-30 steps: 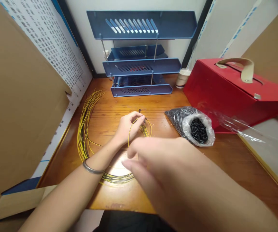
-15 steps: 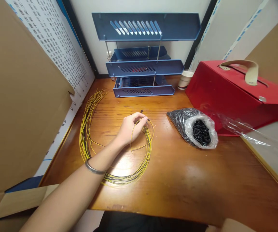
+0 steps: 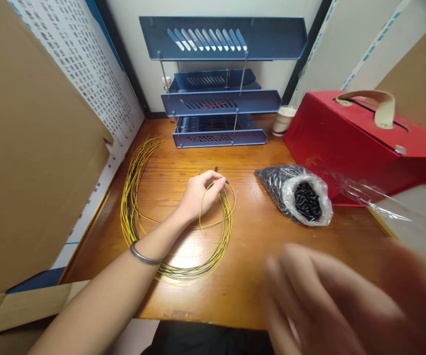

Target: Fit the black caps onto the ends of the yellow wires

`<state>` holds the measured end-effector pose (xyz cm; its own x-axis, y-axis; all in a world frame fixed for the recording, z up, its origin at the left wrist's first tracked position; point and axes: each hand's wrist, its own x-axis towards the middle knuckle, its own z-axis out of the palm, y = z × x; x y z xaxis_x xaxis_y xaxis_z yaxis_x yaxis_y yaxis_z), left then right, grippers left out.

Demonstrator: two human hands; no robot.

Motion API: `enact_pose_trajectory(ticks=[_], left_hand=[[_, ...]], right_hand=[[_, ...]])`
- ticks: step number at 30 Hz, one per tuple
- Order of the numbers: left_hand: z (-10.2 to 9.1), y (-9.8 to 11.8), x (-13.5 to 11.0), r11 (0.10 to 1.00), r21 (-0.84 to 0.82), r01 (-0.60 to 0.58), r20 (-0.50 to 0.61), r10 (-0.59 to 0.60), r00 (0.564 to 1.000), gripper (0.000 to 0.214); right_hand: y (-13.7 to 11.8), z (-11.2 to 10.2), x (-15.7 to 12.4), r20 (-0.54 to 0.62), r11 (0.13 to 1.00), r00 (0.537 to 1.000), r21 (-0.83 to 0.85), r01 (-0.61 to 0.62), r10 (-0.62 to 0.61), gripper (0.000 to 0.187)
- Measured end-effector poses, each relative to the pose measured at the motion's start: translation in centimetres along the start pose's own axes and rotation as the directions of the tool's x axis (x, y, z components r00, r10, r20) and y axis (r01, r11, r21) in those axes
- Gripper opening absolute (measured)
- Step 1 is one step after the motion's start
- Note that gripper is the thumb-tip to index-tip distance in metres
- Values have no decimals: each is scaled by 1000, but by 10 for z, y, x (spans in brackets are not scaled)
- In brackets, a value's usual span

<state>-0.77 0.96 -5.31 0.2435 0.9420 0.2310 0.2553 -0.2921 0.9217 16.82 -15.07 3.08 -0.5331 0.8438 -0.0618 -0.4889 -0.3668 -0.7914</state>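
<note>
My left hand [image 3: 202,193] is closed in a pinch on the end of a thin yellow wire, at the upper right of a loose coil of yellow and black wires [image 3: 220,251]. A small dark piece [image 3: 216,169] shows just beyond the fingers. At the lower right, my right hand [image 3: 316,296] is close to the camera and smeared by motion, so its fingers cannot be read. Farther back, a clear plastic bag [image 3: 272,185] lies on its side, its rolled mouth showing many small black tubular caps [image 3: 307,201].
A blue tiered tray rack [image 3: 220,138] stands at the back of the wooden table [image 3: 242,276]. Beside it are a paper cup [image 3: 282,123] and a red box [image 3: 349,143] with a beige handle. Cardboard [image 3: 35,128] walls the left side.
My right hand has come into view from the lower right. My left hand stays in place with its pinch on the wire.
</note>
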Motion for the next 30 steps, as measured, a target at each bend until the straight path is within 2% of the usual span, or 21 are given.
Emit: enact_pose_trajectory(ticks=[1, 2, 4, 7, 9, 14, 18, 20, 22, 23, 24, 25, 26, 28, 30], left_hand=[[0, 0, 0, 1000, -2, -1, 2, 1, 1000, 25], [0, 0, 0, 1000, -5, -3, 5, 3, 1000, 26], [0, 1, -1, 1000, -14, -12, 12, 12, 1000, 26], [0, 2, -1, 999, 3, -36, 23, 36, 999, 26], [0, 3, 0, 998, 35, -52, 30, 51, 998, 27], [0, 1, 0, 996, 34, -77, 44, 75, 996, 30], [-8, -1, 3, 992, 57, -110, 80, 106, 991, 37], [-16, 6, 5, 984, 25, -175, 6, 174, 985, 41], [-24, 23, 6, 957, -108, -268, -131, 253, 959, 21], [-27, 34, 5, 915, -223, -335, -167, 303, 938, 14], [-29, 47, 1, 857, -339, -388, -149, 358, 922, 24], [-30, 60, -6, 817, -431, -383, -75, 391, 918, 36], [-30, 70, -17, 815, -481, -323, 28, 382, 924, 44], [-31, 79, -53, 857, -452, -248, 202, 369, 907, 51], [-36, 66, -108, 928, -285, -242, 366, 338, 867, 49]], right_hand=[[-1, -8, 13, -142, 995, 988, -83, 50, -61, 57], [-2, -18, 29, -263, 980, 954, -170, 104, -147, 52], [-1, -43, 62, -360, 966, 912, -231, 116, -195, 42], [5, -79, 102, -529, 910, 810, -415, 13, -253, 47], [11, -94, 116, -515, 879, 810, -477, 2, -282, 50], [20, -103, 121, -325, 840, 893, -534, 98, -310, 47], [23, -111, 121, -289, 845, 895, -511, 157, -341, 40], [24, -114, 122, -315, 853, 877, -491, 177, -363, 39], [25, -114, 122, -340, 856, 864, -486, 176, -370, 39], [25, -113, 122, -344, 855, 863, -490, 171, -370, 40], [25, -112, 122, -342, 852, 865, -498, 165, -367, 40], [24, -111, 122, -337, 847, 868, -507, 159, -364, 40], [24, -110, 122, -332, 843, 871, -516, 154, -363, 39], [24, -109, 121, -328, 834, 872, -531, 149, -365, 38], [23, -109, 121, -326, 823, 869, -549, 146, -372, 37]])
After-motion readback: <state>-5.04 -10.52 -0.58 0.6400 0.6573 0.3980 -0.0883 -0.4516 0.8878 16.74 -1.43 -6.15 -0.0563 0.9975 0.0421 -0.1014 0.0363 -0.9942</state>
